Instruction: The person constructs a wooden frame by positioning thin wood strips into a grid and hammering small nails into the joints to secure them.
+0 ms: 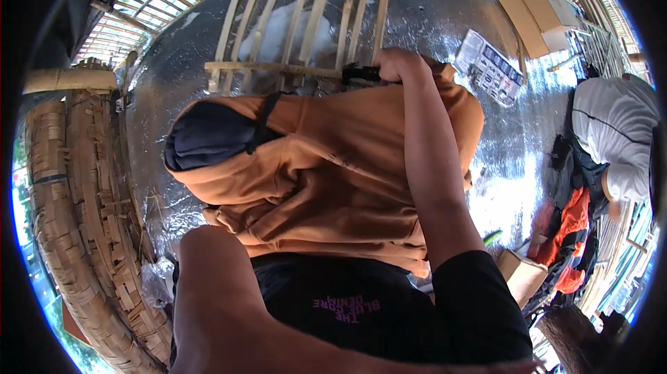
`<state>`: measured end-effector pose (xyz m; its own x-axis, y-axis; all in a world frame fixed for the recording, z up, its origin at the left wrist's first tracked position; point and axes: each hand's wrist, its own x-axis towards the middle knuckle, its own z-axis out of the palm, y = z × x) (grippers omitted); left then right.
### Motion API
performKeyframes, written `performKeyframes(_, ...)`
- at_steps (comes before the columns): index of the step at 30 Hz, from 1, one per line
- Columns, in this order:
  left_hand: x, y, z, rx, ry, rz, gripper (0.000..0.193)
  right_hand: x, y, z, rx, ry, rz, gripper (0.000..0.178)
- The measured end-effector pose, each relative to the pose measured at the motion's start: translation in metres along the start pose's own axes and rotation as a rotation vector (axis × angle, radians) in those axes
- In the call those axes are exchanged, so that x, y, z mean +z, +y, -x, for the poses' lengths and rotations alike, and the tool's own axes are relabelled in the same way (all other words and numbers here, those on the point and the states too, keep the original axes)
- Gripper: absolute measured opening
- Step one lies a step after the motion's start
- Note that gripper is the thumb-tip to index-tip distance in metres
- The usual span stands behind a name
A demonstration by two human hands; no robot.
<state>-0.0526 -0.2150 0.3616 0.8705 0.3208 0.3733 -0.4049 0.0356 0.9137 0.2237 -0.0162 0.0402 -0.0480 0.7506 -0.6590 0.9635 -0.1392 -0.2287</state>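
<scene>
An orange-brown hoodie (pixel 347 145) with a dark-lined hood (pixel 212 134) lies bunched in front of me. A black strap (pixel 266 124) crosses it at the hood's neck. My right arm reaches over the hoodie, and my right hand (pixel 401 65) is closed at its far edge on a short black object (pixel 361 73); its kind is unclear. This object lies by the near end of a bamboo slat rack (pixel 278 67). Low in view, my bent left arm (pixel 212 277) comes close to the camera; the left hand cannot be made out.
Shiny silver-black sheeting (pixel 511 193) covers the floor. Rolled woven bamboo (pixel 76 200) lies at the left. A printed sheet (pixel 490 68) and cardboard box (pixel 538 9) are far right. Another person in a white shirt (pixel 615 120) bends at the right, near orange and black cloth (pixel 570 225).
</scene>
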Motion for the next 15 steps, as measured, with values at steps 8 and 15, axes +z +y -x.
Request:
performKeyframes(8,0.054,-0.02,-0.002,0.07,0.296,0.74,0.077,0.008,0.005,0.011,0.039,0.042,-0.018,0.045)
performKeyframes(15,0.062,-0.028,-0.02,0.207,0.374,0.961,0.082,0.009,0.003,-0.002,0.007,-0.02,0.023,0.043)
